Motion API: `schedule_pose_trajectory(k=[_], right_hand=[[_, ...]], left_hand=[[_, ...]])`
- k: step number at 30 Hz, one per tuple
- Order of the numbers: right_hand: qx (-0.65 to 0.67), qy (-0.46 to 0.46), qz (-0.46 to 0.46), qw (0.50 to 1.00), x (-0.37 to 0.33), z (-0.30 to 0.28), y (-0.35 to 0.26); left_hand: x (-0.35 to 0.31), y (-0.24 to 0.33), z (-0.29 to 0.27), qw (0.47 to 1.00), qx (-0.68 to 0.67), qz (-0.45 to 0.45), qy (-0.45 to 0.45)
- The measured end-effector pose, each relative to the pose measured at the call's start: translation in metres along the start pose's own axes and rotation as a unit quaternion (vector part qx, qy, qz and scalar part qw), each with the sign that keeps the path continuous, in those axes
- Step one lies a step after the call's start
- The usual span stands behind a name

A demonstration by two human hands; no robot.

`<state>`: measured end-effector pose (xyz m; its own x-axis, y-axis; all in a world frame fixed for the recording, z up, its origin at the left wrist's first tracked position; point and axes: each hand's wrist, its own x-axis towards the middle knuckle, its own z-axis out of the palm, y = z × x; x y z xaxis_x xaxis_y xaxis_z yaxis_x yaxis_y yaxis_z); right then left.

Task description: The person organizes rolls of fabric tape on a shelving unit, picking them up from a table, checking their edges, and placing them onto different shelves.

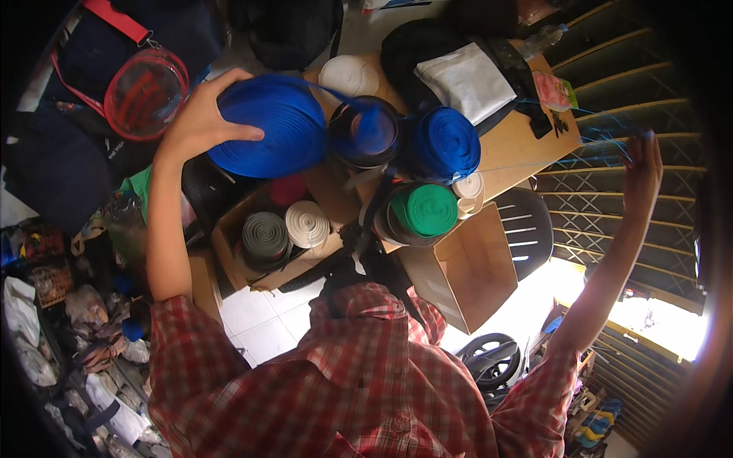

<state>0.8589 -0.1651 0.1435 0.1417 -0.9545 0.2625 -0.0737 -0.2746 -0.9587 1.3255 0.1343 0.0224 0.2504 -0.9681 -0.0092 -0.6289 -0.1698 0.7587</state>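
A large flat roll of blue webbing point(279, 126) is in the grip of my left hand point(202, 114), thumb over its face and fingers around its far edge. From the roll's top a loose blue strap runs right toward a dark roll point(363, 131), where it blurs. My right hand point(644, 172) is raised at the far right, its fingers pressed together. Thin, blurred blue strands point(603, 137) reach across to those fingers. Beside the dark roll stand another blue roll point(450, 141) and a green roll point(431, 210).
A wooden table point(527, 153) carries a white folded sheet point(467, 82) and a white roll point(349, 76). Below are an open cardboard box point(466, 267) and another box with grey point(265, 237) and cream point(307, 224) rolls. A metal lattice gate point(618, 183) stands right; bagged goods crowd the left.
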Motion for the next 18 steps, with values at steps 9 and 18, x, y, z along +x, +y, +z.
schedule_pose_trajectory(k=[9, 18], right_hand=[[0.036, -0.158, 0.114, 0.980, 0.020, -0.138, 0.046], [-0.080, -0.051, 0.196, 0.976, -0.021, -0.123, 0.111]], left_hand=[[-0.056, -0.055, -0.004, 0.995, 0.008, -0.081, 0.060], [-0.147, -0.101, 0.012, 0.980, -0.052, -0.160, 0.110]])
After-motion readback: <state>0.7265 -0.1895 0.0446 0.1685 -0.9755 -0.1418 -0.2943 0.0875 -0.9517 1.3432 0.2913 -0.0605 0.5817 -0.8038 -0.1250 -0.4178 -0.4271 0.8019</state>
